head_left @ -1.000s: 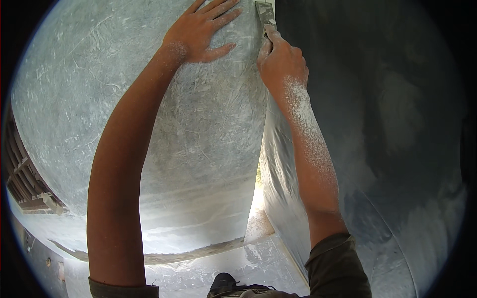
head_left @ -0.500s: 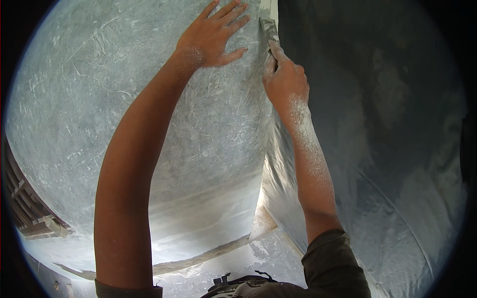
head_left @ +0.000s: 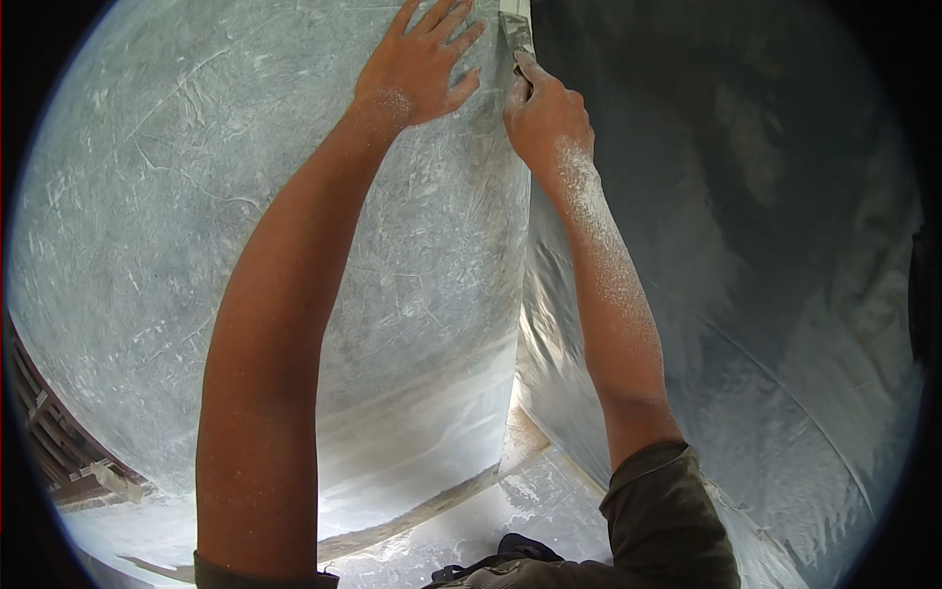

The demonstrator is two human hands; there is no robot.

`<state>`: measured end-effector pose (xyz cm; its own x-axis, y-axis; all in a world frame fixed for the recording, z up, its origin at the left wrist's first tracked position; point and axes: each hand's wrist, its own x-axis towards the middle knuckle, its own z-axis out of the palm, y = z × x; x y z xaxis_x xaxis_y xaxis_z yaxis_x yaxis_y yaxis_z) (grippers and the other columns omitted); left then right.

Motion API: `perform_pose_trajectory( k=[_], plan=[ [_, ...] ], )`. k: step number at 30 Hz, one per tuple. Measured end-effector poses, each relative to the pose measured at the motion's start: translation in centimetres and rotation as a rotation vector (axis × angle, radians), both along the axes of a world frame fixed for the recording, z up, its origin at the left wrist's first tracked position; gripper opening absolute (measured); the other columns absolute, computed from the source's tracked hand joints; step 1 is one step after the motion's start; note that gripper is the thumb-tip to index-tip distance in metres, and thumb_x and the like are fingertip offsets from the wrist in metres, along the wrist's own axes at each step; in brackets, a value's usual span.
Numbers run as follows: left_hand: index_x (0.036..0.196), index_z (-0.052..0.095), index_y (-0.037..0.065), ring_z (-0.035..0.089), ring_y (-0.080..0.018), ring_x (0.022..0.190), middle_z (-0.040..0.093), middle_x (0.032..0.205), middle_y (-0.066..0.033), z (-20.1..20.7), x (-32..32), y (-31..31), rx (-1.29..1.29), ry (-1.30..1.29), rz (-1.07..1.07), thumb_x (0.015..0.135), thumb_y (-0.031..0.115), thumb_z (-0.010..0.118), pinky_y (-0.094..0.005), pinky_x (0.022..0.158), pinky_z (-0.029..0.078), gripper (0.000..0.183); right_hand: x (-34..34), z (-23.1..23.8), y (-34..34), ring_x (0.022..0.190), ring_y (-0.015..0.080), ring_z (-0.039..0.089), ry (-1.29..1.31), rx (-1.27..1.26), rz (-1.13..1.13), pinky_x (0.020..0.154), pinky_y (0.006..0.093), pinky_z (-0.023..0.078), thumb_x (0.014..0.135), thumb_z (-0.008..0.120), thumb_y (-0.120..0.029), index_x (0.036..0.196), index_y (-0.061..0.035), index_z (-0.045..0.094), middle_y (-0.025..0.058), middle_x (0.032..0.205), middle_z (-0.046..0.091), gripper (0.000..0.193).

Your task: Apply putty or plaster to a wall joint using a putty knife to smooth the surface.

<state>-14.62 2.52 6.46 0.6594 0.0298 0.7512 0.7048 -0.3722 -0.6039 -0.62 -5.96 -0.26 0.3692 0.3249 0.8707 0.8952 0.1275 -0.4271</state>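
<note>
Left hand [head_left: 414, 71] lies open on mottled grey wall [head_left: 235, 137]; right hand [head_left: 549, 123], clamped on flat grey metal scraper [head_left: 516, 33], probably smooths the edge [head_left: 515, 6] ahead, next needing even pressure.

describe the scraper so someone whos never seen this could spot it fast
Find the wide, mottled grey wall and follow its right edge up, beside the dark sheet. Near the top of the picture, the person's right grip holds the scraper at that edge. Its small, flat blade, smeared with pale patches, sets it apart from the broad wall and sheet.
</note>
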Motion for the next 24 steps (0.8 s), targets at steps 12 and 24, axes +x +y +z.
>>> perform_pose_trajectory(
  k=[12,24],
  plan=[
    [0.148,0.046,0.005,0.021,-0.0281,0.152,0.031,0.162,-0.0146,-0.3,0.4,0.0,0.01,-0.037,0.032,0.095,0.043,0.054,-0.0485,0.125,0.011,0.067,1.3,-1.6,-0.1,0.103,0.045,0.067,-0.04,-0.007,0.067,0.094,0.053,0.054,0.098,0.05,-0.026,0.137,-0.0183,0.061,0.0243,0.109,0.071,0.041],
    [0.146,0.048,0.004,0.024,-0.0289,0.151,0.034,0.16,-0.0153,-0.2,-0.6,0.0,0.021,-0.036,0.031,0.094,0.042,0.056,-0.0489,0.125,0.015,0.065,0.6,-2.7,0.7,0.102,0.0448,0.067,-0.064,0.042,0.155,0.092,0.0521,0.054,0.098,0.049,-0.024,0.134,-0.0134,0.063,0.0253,0.108,0.071,0.041]
  ],
)
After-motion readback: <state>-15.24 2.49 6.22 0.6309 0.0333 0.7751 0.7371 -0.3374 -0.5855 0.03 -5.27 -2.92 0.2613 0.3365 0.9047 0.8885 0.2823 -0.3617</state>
